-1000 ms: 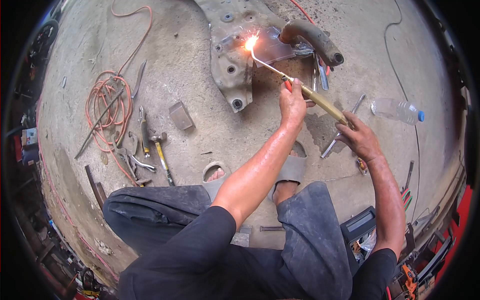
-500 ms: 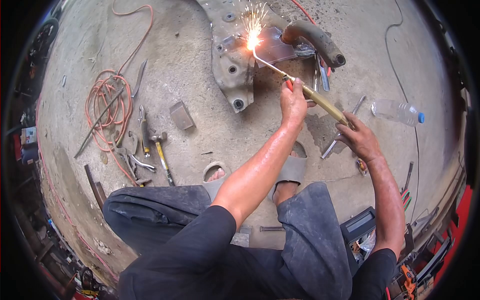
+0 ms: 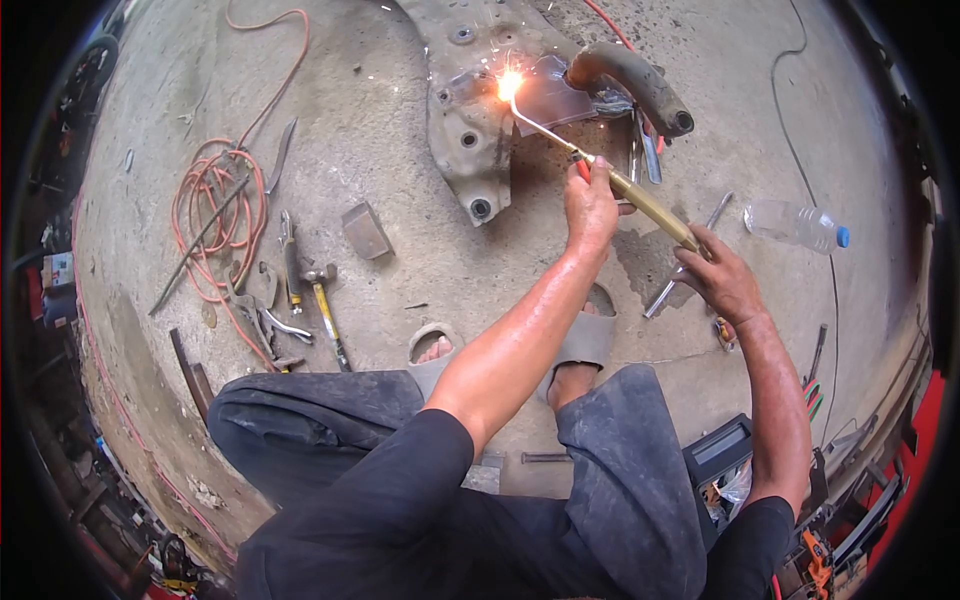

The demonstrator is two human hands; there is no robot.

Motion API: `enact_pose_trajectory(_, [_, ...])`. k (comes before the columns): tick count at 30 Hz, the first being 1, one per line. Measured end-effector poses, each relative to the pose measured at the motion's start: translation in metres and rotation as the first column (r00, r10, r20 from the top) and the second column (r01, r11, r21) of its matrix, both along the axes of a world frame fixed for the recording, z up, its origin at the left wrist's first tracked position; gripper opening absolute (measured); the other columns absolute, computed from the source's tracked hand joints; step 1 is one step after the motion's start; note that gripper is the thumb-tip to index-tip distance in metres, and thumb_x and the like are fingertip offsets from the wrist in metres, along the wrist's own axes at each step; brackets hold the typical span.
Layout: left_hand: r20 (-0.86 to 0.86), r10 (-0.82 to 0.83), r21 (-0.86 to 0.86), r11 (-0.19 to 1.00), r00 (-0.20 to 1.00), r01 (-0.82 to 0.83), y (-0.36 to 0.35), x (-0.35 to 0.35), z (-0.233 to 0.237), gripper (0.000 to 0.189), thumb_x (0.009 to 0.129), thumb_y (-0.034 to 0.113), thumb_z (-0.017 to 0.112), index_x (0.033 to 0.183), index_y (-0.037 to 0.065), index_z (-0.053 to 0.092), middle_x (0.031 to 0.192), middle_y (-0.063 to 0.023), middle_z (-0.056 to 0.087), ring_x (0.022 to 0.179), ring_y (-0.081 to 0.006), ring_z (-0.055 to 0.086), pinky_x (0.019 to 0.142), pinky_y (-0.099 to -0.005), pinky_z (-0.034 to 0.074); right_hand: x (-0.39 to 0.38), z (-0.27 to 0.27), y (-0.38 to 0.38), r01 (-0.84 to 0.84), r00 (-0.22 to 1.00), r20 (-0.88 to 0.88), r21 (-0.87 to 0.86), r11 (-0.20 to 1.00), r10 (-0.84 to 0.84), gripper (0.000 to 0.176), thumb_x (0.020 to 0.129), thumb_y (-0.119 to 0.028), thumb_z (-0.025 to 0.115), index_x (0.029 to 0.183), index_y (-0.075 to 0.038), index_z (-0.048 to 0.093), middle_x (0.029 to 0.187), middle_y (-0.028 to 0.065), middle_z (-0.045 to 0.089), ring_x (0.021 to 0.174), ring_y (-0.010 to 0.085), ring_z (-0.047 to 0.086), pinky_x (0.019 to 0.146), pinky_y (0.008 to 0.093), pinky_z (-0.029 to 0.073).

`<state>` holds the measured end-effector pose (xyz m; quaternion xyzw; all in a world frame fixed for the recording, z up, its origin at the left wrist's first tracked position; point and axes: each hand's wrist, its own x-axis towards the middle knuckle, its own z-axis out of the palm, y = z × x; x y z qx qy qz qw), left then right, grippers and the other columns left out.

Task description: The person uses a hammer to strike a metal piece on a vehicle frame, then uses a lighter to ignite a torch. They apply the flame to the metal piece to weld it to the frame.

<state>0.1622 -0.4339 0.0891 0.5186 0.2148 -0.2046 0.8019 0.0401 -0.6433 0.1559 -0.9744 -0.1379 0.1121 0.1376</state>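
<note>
A brass gas torch (image 3: 648,203) slants from my hands up to the left, and its thin bent tip ends in a bright glow with sparks. My left hand (image 3: 592,208) is closed round the torch's front part, where a small red-orange piece shows by the thumb. Farther back, my right hand (image 3: 722,278) grips the torch's rear end, fingers curled round it. The glow sits on a grey metal car part (image 3: 472,165) with several round holes, at the edge of a flat dark plate (image 3: 553,95). A thick curved tube (image 3: 630,82) sticks out on its right side.
Left on the concrete lie an orange coiled hose (image 3: 212,220), a hammer (image 3: 327,315), pliers (image 3: 289,260) and a metal block (image 3: 366,231). A water bottle (image 3: 795,224) and a metal rod (image 3: 690,255) lie to the right. My sandalled feet are below the car part.
The tall spray of sparks has shrunk to a small glow with a few scattered sparks. Both hands keep their hold on the torch, almost unmoved.
</note>
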Motion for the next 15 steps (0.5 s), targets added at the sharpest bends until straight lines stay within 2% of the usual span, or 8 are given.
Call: enact_pose_trajectory(15, [-0.008, -0.011, 0.005, 1.000, 1.000, 0.012, 0.0012, -0.0005, 0.0028, 0.030, 0.113, 0.029, 0.044, 0.117, -0.001, 0.047, 0.099, -0.0095, 0.056, 0.082, -0.0206, 0.070, 0.063, -0.0345, 0.069, 0.0015, 0.0041, 0.0016, -0.012, 1.000, 0.006, -0.018, 1.000, 0.012, 0.038, 0.084, -0.031, 0.083, 0.117, -0.016, 0.070, 0.142, 0.0135, 0.060, 0.115, 0.0308, 0.070, 0.091, 0.0404, 0.061])
